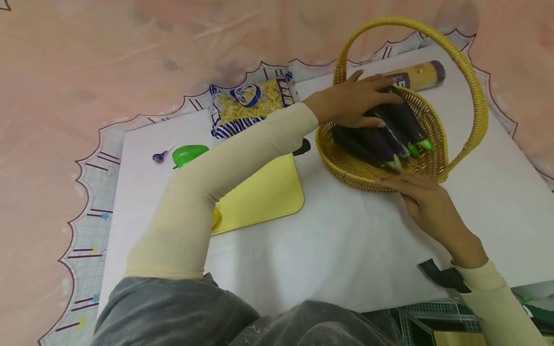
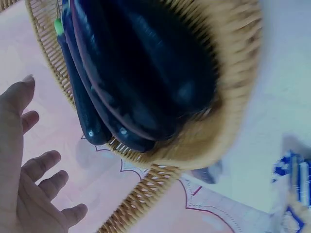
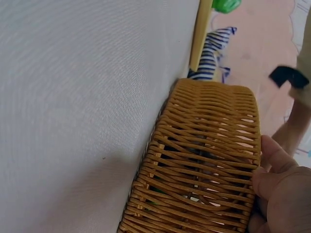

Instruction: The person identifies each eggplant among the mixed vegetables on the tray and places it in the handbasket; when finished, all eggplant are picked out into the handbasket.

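Observation:
In the head view, a yellow wicker basket (image 1: 346, 175) with a tall arched handle stands on the right of the white table. Several dark purple eggplants (image 1: 359, 142) with green stem ends lie side by side inside. My left hand (image 1: 352, 103) is over the basket's far left part, above the eggplants, its fingers spread. The left wrist view shows those fingers (image 2: 51, 189) apart and holding nothing, beside the basket. At the near rim, my right hand (image 1: 428, 206) holds the basket's edge; the right wrist view shows thumb and fingers pinching the woven rim (image 3: 256, 150).
Left of the basket lie a bag of pasta (image 1: 246, 103) and a yellow cutting board (image 1: 264, 192). A green pepper (image 1: 189, 154) and a small purple-headed lollipop-like thing (image 1: 159, 157) are farther left. Behind the basket lies a yellow cylindrical package (image 1: 421, 77).

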`<state>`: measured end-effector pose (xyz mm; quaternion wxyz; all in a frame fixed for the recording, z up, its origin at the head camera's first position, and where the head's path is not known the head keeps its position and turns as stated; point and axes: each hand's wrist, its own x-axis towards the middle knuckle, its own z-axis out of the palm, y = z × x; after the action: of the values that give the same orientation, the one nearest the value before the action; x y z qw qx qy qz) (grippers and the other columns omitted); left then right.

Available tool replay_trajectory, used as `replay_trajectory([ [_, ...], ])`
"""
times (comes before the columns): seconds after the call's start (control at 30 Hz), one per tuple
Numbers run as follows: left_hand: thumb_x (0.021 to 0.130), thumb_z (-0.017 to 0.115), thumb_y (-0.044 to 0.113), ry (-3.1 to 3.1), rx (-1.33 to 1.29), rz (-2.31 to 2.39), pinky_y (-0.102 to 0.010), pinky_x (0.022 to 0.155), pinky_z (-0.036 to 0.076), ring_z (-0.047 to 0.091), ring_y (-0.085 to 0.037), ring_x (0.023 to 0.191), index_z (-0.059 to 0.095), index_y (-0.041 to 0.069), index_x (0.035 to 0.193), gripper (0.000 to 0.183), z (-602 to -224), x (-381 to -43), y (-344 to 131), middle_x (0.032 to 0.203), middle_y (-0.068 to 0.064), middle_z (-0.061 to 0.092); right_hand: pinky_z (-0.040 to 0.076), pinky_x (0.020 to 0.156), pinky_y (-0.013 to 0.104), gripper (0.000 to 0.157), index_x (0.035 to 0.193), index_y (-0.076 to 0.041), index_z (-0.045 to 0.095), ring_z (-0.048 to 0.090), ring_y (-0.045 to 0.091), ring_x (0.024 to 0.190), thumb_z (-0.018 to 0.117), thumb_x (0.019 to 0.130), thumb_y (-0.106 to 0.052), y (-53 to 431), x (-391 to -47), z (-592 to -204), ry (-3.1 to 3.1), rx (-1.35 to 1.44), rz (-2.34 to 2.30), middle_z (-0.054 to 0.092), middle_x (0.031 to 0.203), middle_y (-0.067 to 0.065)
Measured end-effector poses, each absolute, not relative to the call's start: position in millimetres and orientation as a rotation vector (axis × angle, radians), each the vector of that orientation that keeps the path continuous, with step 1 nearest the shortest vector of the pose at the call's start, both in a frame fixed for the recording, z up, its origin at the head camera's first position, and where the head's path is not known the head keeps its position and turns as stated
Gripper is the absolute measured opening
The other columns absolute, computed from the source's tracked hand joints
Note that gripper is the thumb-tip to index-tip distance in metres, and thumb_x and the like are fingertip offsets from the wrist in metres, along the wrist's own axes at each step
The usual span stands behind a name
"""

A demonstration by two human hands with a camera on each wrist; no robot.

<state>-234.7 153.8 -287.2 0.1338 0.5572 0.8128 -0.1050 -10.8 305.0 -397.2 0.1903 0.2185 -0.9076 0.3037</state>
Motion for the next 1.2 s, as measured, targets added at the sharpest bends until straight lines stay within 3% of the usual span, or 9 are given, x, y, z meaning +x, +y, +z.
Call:
replay_trajectory([
  [0.13,0.098,0.028,0.063,2.344,1.642,-0.197,-0.053,0.118,-0.006,-0.001,-0.025,0.151,0.019,0.034,0.157,0.066,-288,-226,122,0.165,-0.004,0.004,0.046,0.082,0.049,0.056,0.119,-0.012,0.072,0.063,0.034,0.095,0.066,0.075,0.023,304,-11,-397,-2.546,0.615,0.847,0.071,0.106,0.016],
  [0.33,0.100,0.028,0.061,2.369,1.589,-0.114,-0.051,0.116,-0.014,-0.002,-0.024,0.151,0.021,0.034,0.157,0.063,-290,-215,73,0.165,-0.005,0.003,0.044,0.083,0.048,0.056,0.119,-0.012,0.072,0.063,0.035,0.096,0.066,0.075,0.023,303,-11,-395,-2.550,0.601,0.849,0.071,0.107,0.016],
  [0.57,0.101,0.040,0.055,2.427,1.533,0.045,-0.054,0.117,-0.011,0.001,-0.026,0.151,0.031,0.032,0.154,0.059,-302,-200,12,0.165,-0.006,0.008,0.043,0.082,0.046,0.057,0.118,-0.011,0.072,0.062,0.035,0.096,0.066,0.074,0.024,302,-10,-394,-2.548,0.603,0.848,0.071,0.108,0.018],
  [0.7,0.101,0.040,0.054,2.464,1.459,0.059,-0.055,0.116,-0.012,0.000,-0.028,0.151,0.030,0.032,0.154,0.058,-306,-188,-22,0.165,-0.006,0.006,0.043,0.082,0.044,0.059,0.118,-0.012,0.072,0.063,0.035,0.097,0.066,0.073,0.025,301,-10,-394,-2.538,0.607,0.846,0.071,0.107,0.018],
  [0.97,0.098,0.039,0.062,2.580,1.231,0.096,-0.061,0.114,-0.011,-0.007,-0.028,0.151,0.026,0.037,0.155,0.063,-313,-157,-89,0.165,-0.005,-0.001,0.035,0.095,0.015,0.060,0.118,-0.014,0.073,0.063,0.034,0.097,0.067,0.073,0.025,300,-11,-393,-2.528,0.612,0.852,0.072,0.107,0.016],
  [1.2,0.097,0.044,0.060,2.667,1.102,0.141,-0.065,0.112,-0.011,-0.007,-0.035,0.150,0.025,0.035,0.156,0.066,-313,-133,-126,0.165,-0.008,-0.003,0.030,0.095,0.009,0.056,0.114,-0.011,0.074,0.063,0.036,0.099,0.066,0.073,0.026,300,-10,-393,-2.557,0.566,0.858,0.071,0.109,0.016],
])
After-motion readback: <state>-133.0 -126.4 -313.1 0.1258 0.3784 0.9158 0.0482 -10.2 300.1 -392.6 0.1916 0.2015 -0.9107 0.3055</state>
